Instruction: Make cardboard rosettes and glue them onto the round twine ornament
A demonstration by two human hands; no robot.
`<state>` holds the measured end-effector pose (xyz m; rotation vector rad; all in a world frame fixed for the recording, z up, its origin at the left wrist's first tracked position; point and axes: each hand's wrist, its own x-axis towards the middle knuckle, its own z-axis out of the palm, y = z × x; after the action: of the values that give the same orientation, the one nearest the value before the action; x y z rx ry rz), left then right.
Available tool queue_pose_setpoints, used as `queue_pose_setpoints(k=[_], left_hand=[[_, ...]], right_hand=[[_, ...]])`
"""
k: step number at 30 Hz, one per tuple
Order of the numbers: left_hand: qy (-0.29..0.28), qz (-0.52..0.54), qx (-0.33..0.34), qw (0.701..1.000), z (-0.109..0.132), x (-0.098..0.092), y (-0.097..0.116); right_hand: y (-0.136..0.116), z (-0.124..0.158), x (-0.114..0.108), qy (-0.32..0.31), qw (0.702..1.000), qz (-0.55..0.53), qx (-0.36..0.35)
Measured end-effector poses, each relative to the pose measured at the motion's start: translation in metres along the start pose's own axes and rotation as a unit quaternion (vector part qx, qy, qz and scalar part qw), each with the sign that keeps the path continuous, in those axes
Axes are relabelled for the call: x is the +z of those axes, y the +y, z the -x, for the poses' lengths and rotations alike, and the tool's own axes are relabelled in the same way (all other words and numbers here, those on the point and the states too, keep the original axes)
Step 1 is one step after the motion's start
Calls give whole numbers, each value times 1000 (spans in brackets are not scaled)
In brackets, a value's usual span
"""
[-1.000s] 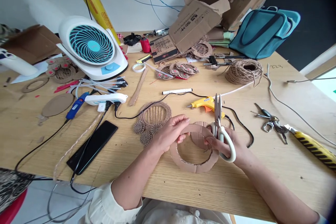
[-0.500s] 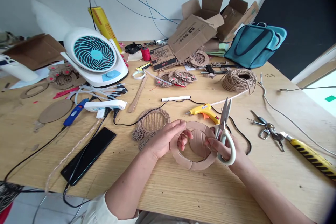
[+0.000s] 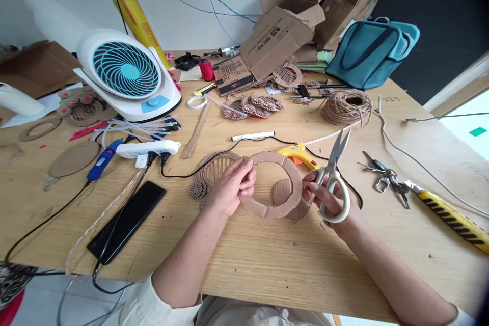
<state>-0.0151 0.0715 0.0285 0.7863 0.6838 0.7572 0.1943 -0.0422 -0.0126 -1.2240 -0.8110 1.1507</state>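
Note:
My left hand (image 3: 234, 187) pinches the left side of a flat cardboard ring (image 3: 280, 211), held up above the table. In my right hand (image 3: 336, 209) is a pair of scissors (image 3: 333, 175) with cream handles, its blades pointing up and slightly apart. The right hand is just right of the ring, apart from it. Behind and below the ring lies a round cardboard piece (image 3: 281, 191), partly covered by it. A woven cardboard disc (image 3: 217, 168) with small pleated rosettes (image 3: 197, 189) lies beyond my left hand, which hides part of it.
A yellow glue gun (image 3: 300, 154) lies just behind the ring. Left are a phone (image 3: 128, 221), a power strip (image 3: 148, 148) with cables and a fan (image 3: 128, 74). Right are keys (image 3: 387, 177), a yellow utility knife (image 3: 451, 214) and a twine roll (image 3: 347, 106).
My right hand has let go of the ring and moved slightly right and up with the scissors. The left hand has tilted and raised the ring, its fingers now closed on its edge.

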Motion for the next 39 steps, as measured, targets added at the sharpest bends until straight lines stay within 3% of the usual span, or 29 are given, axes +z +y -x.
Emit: queue_pose_setpoints(k=[6,12,16,20,24,30,39], left_hand=[[7,31,7,999,1,4,-3],[-22,99,-31,994,-2,1,-5],[-3,85,-24,996,-3,2,-10],[-26,-68,7,997,2,5,-12],[-50,-195,-7,979,7,7,-10],[-24,-176,33,984,6,8,-10],[-57,-128,-5,990,7,10,-13]], right_hand=[[3,4,3,-63,995,79,22],[8,3,3,-69,993,94,15],[8,1,2,-32,998,60,16],[4,-5,-2,40,999,17,-22],[2,-11,-7,79,996,-17,-46],[-2,-9,-1,37,998,-48,-33],[-3,-10,-3,79,995,-56,-22]])
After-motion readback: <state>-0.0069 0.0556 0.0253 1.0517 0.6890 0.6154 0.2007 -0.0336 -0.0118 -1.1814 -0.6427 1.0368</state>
